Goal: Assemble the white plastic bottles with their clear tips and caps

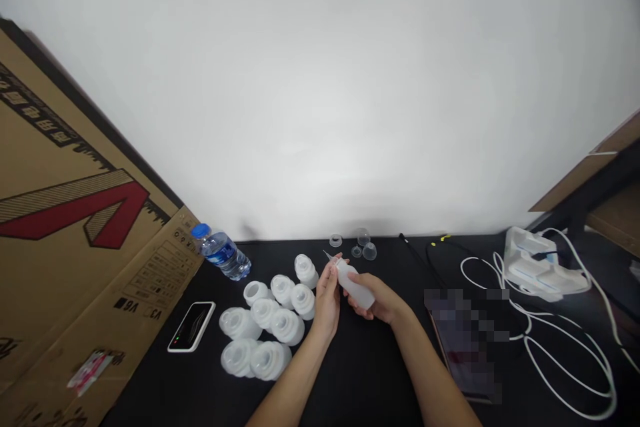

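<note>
A translucent white plastic bottle (357, 288) is held tilted over the table, its neck pointing up and left. My right hand (379, 297) is closed round its body. At the neck end, the fingers of my left hand (327, 290) are wrapped round the bottle's top, where a clear pointed piece (329, 255) sticks out. My left fingers partly hide how that piece sits. Left of my hands stands a group of similar white bottles (287, 325); one of them, an open-necked bottle (257, 291), shows a wide mouth.
Behind my hands lie a clear ring (335, 240) and small clear domed pieces (369, 251). A water bottle (227, 255) leans by a carton (75, 227), with a phone (192, 327) nearby. To the right are a blurred dark flat object (463, 347), white cables (550, 320) and a white device (537, 267).
</note>
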Demonstrator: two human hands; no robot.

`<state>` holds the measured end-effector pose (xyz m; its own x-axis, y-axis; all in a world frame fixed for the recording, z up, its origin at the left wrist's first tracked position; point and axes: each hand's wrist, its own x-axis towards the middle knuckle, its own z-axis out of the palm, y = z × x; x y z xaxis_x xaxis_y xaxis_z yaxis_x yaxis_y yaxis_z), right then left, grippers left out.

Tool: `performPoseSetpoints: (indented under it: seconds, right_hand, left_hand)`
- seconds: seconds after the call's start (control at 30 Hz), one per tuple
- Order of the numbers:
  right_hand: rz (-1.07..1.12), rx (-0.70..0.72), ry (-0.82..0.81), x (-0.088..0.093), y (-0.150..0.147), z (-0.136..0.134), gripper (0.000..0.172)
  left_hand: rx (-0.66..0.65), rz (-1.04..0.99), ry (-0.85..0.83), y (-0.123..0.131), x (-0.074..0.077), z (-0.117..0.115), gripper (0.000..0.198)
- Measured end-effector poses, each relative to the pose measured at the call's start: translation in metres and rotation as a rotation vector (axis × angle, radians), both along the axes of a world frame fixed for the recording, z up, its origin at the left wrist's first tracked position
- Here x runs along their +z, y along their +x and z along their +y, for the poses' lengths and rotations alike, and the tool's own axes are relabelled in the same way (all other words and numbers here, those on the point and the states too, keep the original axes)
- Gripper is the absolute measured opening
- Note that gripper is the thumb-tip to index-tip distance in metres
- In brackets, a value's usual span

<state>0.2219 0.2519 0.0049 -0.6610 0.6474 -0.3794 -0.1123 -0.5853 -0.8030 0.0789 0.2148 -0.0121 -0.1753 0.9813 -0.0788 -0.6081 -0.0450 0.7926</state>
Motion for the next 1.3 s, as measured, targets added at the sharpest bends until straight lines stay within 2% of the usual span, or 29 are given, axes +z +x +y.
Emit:
performPoseSetpoints:
  seconds: [0.07, 0.13, 0.23, 0.3, 0.4, 0.53, 0.7, 0.9, 1.07, 1.3]
  right_hand:
    - [0.054, 0.036, -0.177, -0.001, 0.0, 0.003, 0.067]
    - [0.06, 0.046, -0.254, -0.003, -0.002, 0.005, 0.074]
    - [0.003, 0.016, -0.15, -0.008, -0.006, 0.006, 0.078]
    - [-0.08, -0.031, 0.051, -0.01, -0.006, 0.007, 0.077]
    - [-0.296, -0.135, 0.484, -0.01, -0.003, 0.008, 0.069]
    - [-0.537, -0.293, 1.01, -0.007, 0.005, 0.009, 0.042]
    - [-0.6, -0.433, 1.309, -0.018, 0.011, 0.015, 0.037]
    - [-0.632, -0.435, 1.434, -0.027, 0.011, 0.018, 0.037]
    - [-0.662, -0.451, 1.474, -0.023, 0.007, 0.014, 0.044]
    - [-0.674, -0.457, 1.56, -0.013, 0.006, 0.011, 0.048]
  left_hand:
    - [0.004, -0.003, 0.002, 0.001, 0.002, -0.001, 0.055]
    - [0.016, -0.004, -0.001, 0.001, 0.003, -0.001, 0.054]
    - [0.03, 0.0, 0.003, 0.001, 0.0, 0.001, 0.054]
    - [0.045, 0.021, 0.003, 0.0, -0.004, 0.004, 0.057]
    - [0.109, 0.067, 0.001, -0.003, -0.013, 0.008, 0.058]
    - [0.183, 0.081, -0.002, -0.002, -0.021, 0.01, 0.051]
    - [0.181, 0.077, 0.001, 0.002, -0.016, 0.008, 0.044]
    - [0.181, 0.091, -0.053, 0.003, -0.012, 0.006, 0.049]
    - [0.223, 0.093, -0.068, 0.003, -0.016, 0.007, 0.05]
    - [0.204, 0.107, -0.054, 0.002, -0.017, 0.009, 0.049]
